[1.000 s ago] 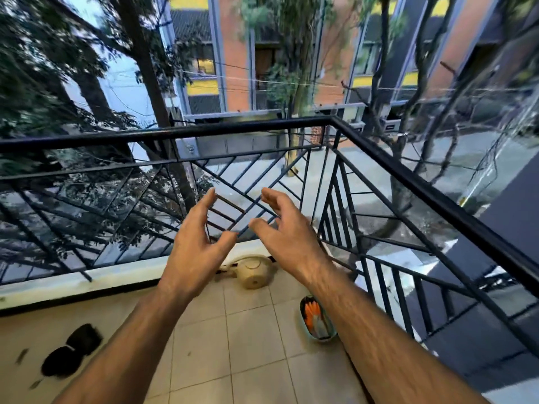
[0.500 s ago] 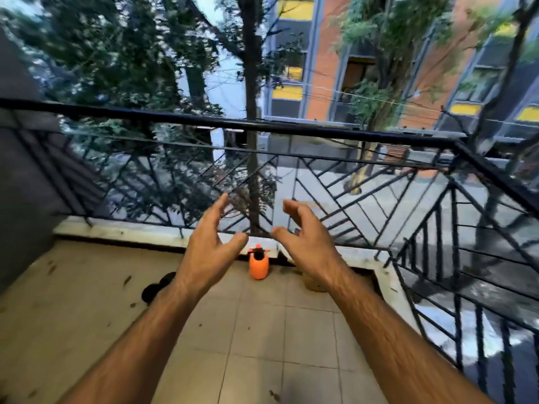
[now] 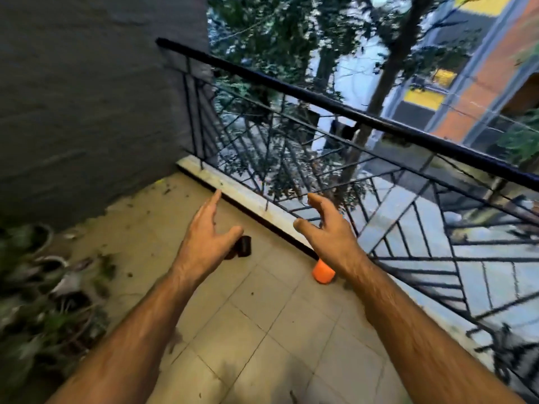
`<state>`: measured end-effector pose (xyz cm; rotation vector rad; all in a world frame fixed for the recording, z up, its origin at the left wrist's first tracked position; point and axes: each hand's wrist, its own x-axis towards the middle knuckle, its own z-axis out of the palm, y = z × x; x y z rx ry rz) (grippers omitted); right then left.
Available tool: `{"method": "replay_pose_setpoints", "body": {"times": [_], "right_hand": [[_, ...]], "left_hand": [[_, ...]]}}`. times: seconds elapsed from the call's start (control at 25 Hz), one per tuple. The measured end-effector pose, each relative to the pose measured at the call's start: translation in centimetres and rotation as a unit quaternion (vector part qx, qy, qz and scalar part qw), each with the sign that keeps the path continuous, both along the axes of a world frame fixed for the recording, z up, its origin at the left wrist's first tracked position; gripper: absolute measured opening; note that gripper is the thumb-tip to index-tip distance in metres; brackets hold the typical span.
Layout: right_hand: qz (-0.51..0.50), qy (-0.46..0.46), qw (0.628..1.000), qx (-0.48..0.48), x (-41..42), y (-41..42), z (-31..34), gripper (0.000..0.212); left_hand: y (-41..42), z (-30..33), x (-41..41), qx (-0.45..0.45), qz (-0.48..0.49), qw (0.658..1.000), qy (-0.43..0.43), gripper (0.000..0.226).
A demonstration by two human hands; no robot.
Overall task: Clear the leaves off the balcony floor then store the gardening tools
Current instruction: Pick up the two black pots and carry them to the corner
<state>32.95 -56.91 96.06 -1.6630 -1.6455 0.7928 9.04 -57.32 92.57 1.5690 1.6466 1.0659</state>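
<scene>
**Op A:** Swinging left since half a second ago, my view has lost the right-hand corner of the railing and gained the grey wall in the upper left. Fingers on both hands read loose and spread, gripping nothing: left hand mid-frame, right hand beside it, both raised off the floor.

**Op B:** Where are the leaves?

**Op A:** Scattered bits on the tiled floor, thickest toward the wall and by the blurred potted plants at lower left. An orange bottle stands at the railing's foot, half hidden by my right wrist; a dark object sits behind my left thumb.

**Op B:** Risks?

**Op A:** Sweeping carelessly, I'd guess leaves or the bottle could slip through the railing gaps, and this blur could make me misjudge a reach.
</scene>
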Motion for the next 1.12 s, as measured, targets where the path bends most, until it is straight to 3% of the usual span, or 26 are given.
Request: {"method": "replay_pose_setpoints", "body": {"times": [0.2, 0.52, 0.8, 1.12], "right_hand": [[0.099, -0.016, 0.995, -0.017, 0.7, 5.5, -1.5, 0.068], [0.198, -0.003, 0.978, -0.065, 6.0, 10.9, -4.5, 0.066], [0.241, -0.026, 0.966, -0.089, 3.7, 15.3, -6.0, 0.068], [0.186, -0.051, 0.977, -0.096, -4.5, 21.6, -4.8, 0.067]], "left_hand": [[-0.4, -2.0, -1.1, -0.028, 0.119, 0.992, 0.03, 0.094], [-2.2, -5.4, 4.6, -0.1, 0.241, 0.965, 0.039, 0.096], [0.5, -7.4, 4.2, -0.125, 0.261, 0.957, 0.027, 0.096], [10.3, -7.8, -4.0, -0.125, 0.202, 0.97, 0.042, 0.097]]}}
